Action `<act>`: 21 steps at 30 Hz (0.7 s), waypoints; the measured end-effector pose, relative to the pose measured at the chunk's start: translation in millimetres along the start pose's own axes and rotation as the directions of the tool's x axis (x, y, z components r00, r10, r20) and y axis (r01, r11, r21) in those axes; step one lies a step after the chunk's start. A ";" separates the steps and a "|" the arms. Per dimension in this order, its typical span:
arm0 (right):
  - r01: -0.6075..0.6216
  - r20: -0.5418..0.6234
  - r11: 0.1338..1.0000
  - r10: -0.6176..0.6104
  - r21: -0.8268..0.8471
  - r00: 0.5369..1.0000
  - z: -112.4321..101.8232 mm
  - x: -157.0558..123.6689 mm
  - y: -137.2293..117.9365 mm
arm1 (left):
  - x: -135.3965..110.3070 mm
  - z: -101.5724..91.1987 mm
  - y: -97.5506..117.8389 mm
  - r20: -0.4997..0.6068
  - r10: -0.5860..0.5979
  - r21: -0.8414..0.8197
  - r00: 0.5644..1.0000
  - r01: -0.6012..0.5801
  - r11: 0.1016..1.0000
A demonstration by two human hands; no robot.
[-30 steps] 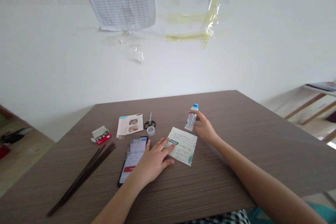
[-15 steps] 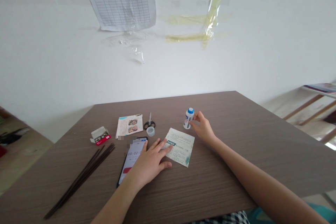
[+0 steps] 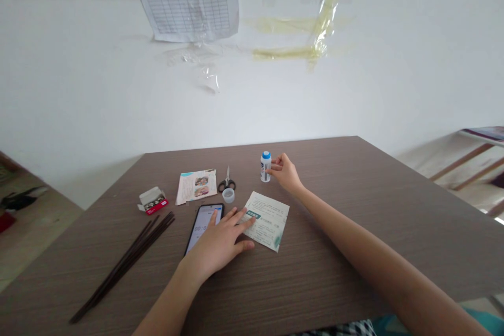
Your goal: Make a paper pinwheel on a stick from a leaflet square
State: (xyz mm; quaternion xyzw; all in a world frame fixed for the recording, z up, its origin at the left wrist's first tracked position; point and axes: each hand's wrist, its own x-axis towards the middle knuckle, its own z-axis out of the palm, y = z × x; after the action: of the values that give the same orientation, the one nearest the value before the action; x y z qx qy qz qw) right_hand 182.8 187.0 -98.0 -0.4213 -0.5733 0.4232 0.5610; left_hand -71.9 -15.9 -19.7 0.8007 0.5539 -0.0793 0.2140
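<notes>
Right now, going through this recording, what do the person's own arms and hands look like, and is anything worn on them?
The left hand and right hand are bare, with no gloves, rings or watch in view, and neither forearm shows a sleeve. At the bottom edge, black-and-white checked fabric and teal cloth show, perhaps the person's clothing, though the view does not settle that.

Two bare hands show: one left hand [image 3: 216, 241] and one right hand [image 3: 285, 172]. One brown wood-grain table [image 3: 315, 268] bears one white bottle with a blue cap [image 3: 265, 166], one white paper sheet with green print [image 3: 266, 221], one folded picture leaflet [image 3: 197, 187], one pair of black-handled steel scissors [image 3: 227, 185], one clear plastic cap [image 3: 228, 195], one black smartphone [image 3: 202, 228], one small red-and-white box [image 3: 153, 200] and one bundle of dark sticks [image 3: 126, 265], too tightly packed to count.
</notes>
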 end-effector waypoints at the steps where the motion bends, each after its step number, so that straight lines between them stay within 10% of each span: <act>1: -0.001 0.007 1.000 0.001 -0.004 1.000 7.5 4.6 0.8 | -0.8 -0.3 -0.7 0.006 -0.003 0.008 1.000 0.003 1.000; 21: 0.072 0.145 0.971 -0.039 -0.227 0.989 113.4 37.7 -14.4 | -4.9 19.4 -22.1 -0.176 0.083 0.001 0.981 -0.085 0.996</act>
State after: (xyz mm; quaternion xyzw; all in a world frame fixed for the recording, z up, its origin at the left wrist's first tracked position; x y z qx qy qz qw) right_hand 68.7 217.6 -74.8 -0.4370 -0.6681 0.3660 0.4782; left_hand -92.0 -22.0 -40.9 0.8265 0.5366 0.0027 0.1701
